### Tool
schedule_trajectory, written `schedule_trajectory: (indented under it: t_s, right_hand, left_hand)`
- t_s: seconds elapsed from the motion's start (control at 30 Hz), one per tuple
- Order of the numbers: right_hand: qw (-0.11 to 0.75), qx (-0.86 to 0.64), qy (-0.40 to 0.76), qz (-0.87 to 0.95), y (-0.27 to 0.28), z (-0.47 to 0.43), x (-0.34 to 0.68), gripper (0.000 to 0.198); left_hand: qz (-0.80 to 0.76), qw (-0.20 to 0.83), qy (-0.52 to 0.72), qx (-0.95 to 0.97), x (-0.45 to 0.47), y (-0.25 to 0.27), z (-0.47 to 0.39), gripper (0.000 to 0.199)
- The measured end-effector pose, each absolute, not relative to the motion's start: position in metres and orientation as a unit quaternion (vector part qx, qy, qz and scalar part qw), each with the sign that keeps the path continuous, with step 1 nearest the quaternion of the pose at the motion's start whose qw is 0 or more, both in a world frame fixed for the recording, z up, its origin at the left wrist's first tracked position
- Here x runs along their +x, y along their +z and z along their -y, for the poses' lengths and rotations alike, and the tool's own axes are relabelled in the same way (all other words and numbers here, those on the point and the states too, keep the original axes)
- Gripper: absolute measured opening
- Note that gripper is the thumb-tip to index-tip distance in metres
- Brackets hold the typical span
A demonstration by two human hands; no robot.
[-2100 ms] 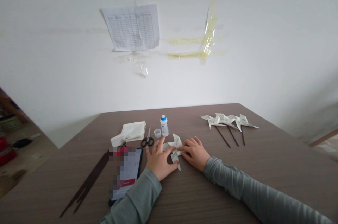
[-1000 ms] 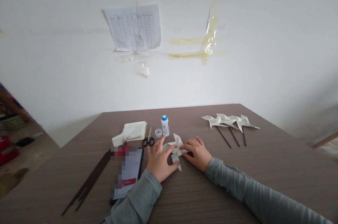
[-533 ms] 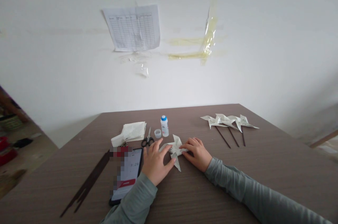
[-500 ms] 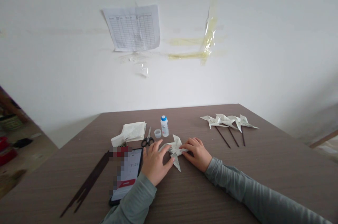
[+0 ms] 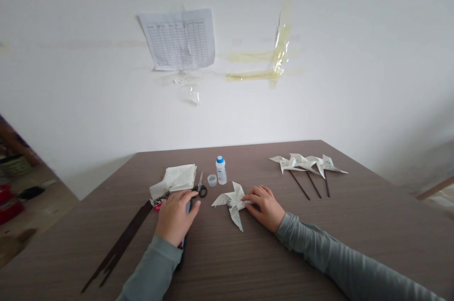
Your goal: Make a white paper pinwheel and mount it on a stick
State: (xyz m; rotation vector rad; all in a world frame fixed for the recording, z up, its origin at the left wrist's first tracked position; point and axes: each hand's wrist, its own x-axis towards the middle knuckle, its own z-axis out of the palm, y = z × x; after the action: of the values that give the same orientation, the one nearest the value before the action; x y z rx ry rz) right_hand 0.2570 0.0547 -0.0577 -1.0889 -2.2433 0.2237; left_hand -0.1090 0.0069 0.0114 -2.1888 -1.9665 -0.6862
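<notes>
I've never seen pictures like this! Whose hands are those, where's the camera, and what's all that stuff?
There's no robot, just a person's bare right hand and left hand. The camera sits on that person's head, looking forward and down. The right hand touches a white pinwheel of printed paper; I can't tell if it pinches or presses. The left hand is over a flat black phone, hiding most of it. On the brown table are also a white plastic bottle with a blue top, a small clear round cap, metal scissors with black handles, a stack of whitish paper, long dark sticks and, at the right, whitish paper pinwheels with thin brown stems.
</notes>
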Motion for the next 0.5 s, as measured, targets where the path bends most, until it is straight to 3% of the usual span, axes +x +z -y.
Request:
schedule_trajectory:
  t_s: [0.23,0.5]
  right_hand:
    - [0.325,-0.412,0.064,0.849,-0.062,-0.055,0.257,0.029]
    - [0.318,-0.420,0.072,0.847,-0.062,-0.055,0.258,0.028]
  left_hand:
    - [0.749,0.107,-0.113,-0.644,-0.172,0.027,-0.022,0.044]
    - [0.781,0.088,-0.104,-0.609,-0.196,0.034,-0.035,0.037]
